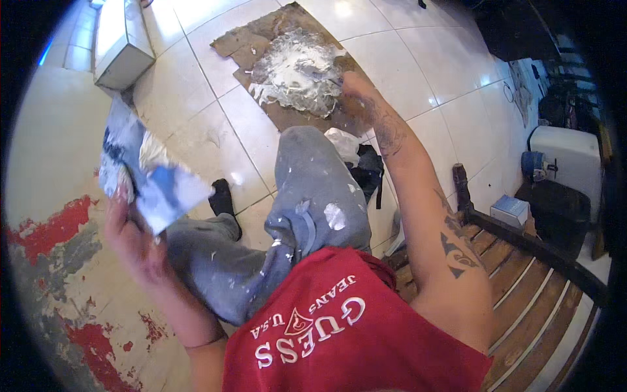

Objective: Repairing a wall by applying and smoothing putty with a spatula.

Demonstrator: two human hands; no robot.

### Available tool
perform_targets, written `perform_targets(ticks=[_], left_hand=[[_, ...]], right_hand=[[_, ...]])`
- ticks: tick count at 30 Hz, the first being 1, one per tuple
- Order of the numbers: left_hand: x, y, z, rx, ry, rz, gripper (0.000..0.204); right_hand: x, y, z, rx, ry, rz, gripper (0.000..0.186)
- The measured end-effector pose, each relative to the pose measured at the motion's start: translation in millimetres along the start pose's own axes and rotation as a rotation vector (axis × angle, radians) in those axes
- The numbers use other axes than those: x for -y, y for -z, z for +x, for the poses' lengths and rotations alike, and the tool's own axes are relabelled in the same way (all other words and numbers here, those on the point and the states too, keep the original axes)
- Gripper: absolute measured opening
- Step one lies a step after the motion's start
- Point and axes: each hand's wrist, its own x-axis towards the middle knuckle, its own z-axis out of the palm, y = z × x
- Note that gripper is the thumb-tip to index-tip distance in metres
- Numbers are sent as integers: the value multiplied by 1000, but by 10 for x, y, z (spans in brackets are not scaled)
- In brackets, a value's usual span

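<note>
Paste: in the head view, a broad white heap of paste (290,72) lay on the brown board (248,40), which rested on the tiled floor (408,62) ahead of the raised knee.
Right hand: the right hand (356,88) reached to the heap's right edge, its fingers seemingly clasped around a thin tool (331,78) (too small and blurred to name more closely).
Left hand: the left hand (135,228) gripped a blue-and-white sheet (161,186) by its near side, tilted and smeared with white.
Good scooping: the step looked like working or lifting paste, and a low, flat stroke from the heap's edge probably suited it best, with modest amounts at a time and the board's loose grit left alone.
Good holding: a firm, level grip on the sheet would likely have kept paste from sliding onto the trousers (313,179), which already bore white spots.
Paste and hands: the heap lay just beside the right hand, to its left, and well apart from the left hand, farther forward and to its right.
</note>
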Motion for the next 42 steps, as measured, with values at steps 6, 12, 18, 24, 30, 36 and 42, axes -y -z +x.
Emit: perform_targets(ticks=[6, 12, 18, 24, 30, 36, 42], left_hand=[[-131, 458, -518, -84, -204, 6, 34], [-245, 817, -454, -132, -89, -63, 32], [-372, 953, -599, -367, -171, 219, 36], [-418, 983, -687, -470, -207, 220, 35], [-472, 1231, -621, -451, -221, 251, 31], [-391, 1424, -857, -455, -227, 156, 31], [-391, 1488, -922, -475, -307, 222, 32]], right_hand=[[426, -319, -30, -191, 117, 109, 22], [312, -227, 417, -378, 190, -19, 22], [537, -191, 508, -270, 174, -71, 25], [651, -427, 607, -390, 171, -7, 21], [522, -609, 531, -447, 297, -197, 16], [735, -560, 423, -305, 281, -220, 18], [551, -405, 486, -149, 445, -344, 16]])
